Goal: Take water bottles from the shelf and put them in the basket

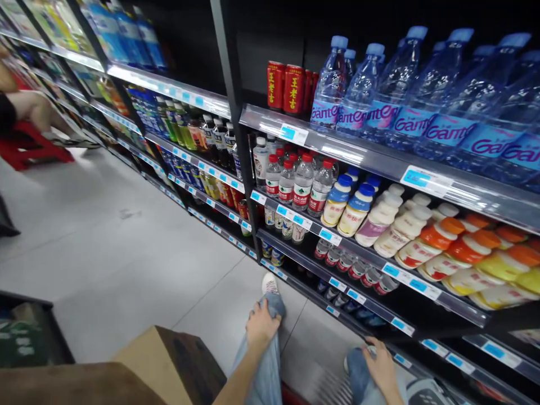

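Note:
My left hand (262, 325) rests on my left knee, fingers spread over the light blue jeans (265, 365), with nothing in it. On my right knee lies my right hand (382, 363), its fingers loosely stretched toward the shelf; I see nothing held in it. Nearest to it is the edge of the lowest shelf with its blue price tags (403, 360). Ahead stands a drinks shelf: red-capped water bottles (302, 183), milk drink bottles with blue caps (355, 209), orange-capped bottles (439, 242), red cans (294, 89) and large blue-capped water bottles (411, 93).
A cardboard box (143, 360) stands close on my left, beside a dark crate (29, 337). Further down the aisle a person (34, 107) sits on a red stool (27, 140). More drink shelves run along to the left. A white shoe (270, 283) is on the tiled floor (139, 247).

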Available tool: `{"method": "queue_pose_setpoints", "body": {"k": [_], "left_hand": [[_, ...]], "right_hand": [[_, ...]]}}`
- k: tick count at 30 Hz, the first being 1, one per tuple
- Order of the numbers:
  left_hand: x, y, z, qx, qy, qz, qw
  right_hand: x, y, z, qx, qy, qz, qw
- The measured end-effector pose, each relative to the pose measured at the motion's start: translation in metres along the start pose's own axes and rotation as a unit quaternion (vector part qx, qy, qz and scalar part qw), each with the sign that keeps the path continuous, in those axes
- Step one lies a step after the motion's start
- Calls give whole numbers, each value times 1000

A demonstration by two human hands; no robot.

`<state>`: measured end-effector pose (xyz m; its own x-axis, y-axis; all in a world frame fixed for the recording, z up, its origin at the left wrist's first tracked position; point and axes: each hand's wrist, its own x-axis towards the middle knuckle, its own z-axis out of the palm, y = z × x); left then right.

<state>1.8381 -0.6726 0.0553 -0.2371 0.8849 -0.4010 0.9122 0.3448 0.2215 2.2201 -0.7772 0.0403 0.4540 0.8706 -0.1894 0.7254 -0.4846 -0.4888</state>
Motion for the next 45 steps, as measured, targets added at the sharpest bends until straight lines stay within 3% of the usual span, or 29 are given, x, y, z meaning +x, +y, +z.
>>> {"method": "queue_pose_setpoints", "body": {"k": [3, 6, 10, 13, 15, 19, 23, 30, 36, 39, 41, 43, 45], "left_hand": [[3, 1, 1, 3, -2, 3, 1000], [2, 1, 1, 5, -4, -2, 1000], [0, 2, 1, -1, -8, -7, 1000], [-2, 2, 2, -3, -1, -6, 1000], [-2, 2, 3, -4, -3, -4, 1000], [-2, 0, 6, -18, -12, -2, 1000], [-2, -5, 9, -28, -3, 0, 1000], [-5, -6, 5, -25, 2, 1, 1000], [-9, -3, -3, -20, -7, -5, 1000], [-10, -3, -6, -23, -11, -5, 1000], [-10, -3, -7, -25, -12, -6, 1000], [-11, -3, -8, -27, -16, -9, 999], [-11, -3, -9, -28, -21, -13, 999]], "right_hand": [[13, -71, -14, 135, 22, -115, 984], [23, -167, -40, 202, 72, -254, 943], [33, -286, -80, 210, 113, -400, 885], [42, -335, -87, 158, 52, -468, 868], [48, -343, -76, 86, -42, -498, 862], [54, -326, -28, -83, -245, -498, 828], [46, -322, 12, -190, -337, -459, 800], [40, -361, 34, -202, -310, -465, 804], [41, -362, 40, -200, -349, -463, 790], [43, -360, 42, -202, -339, -465, 792], [50, -360, 40, -186, -277, -475, 814], [66, -359, 35, -163, -154, -465, 856], [91, -355, 27, -146, -11, -408, 901]]}}
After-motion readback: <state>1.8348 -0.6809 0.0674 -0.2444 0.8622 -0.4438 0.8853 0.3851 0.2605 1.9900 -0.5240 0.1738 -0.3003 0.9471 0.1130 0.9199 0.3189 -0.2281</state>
